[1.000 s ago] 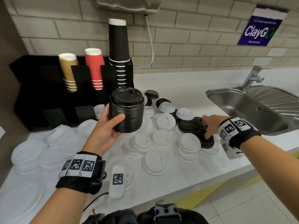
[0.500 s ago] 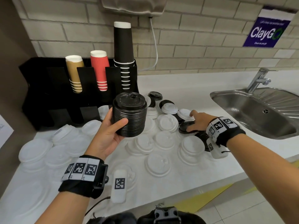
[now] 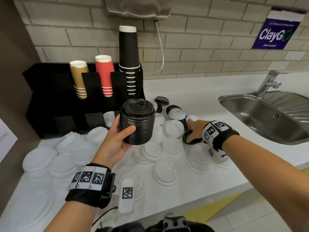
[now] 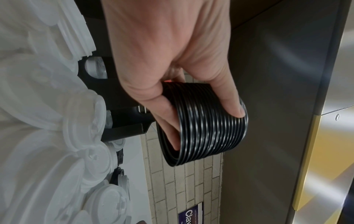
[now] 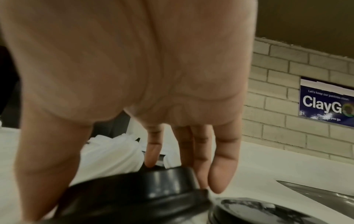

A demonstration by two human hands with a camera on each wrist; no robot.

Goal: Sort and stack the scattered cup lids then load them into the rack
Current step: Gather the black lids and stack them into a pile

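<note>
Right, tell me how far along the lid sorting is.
Partly done. The left hand holds a tall stack of black lids. The right hand is picking up another black lid from the counter. Left to do: a few loose black lids, many scattered white lids, and loading the rack.

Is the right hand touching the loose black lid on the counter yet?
Touching. In the right wrist view, the right hand reaches over the black lid, with thumb and fingers meeting its rim on opposite sides. The head view agrees.
</note>
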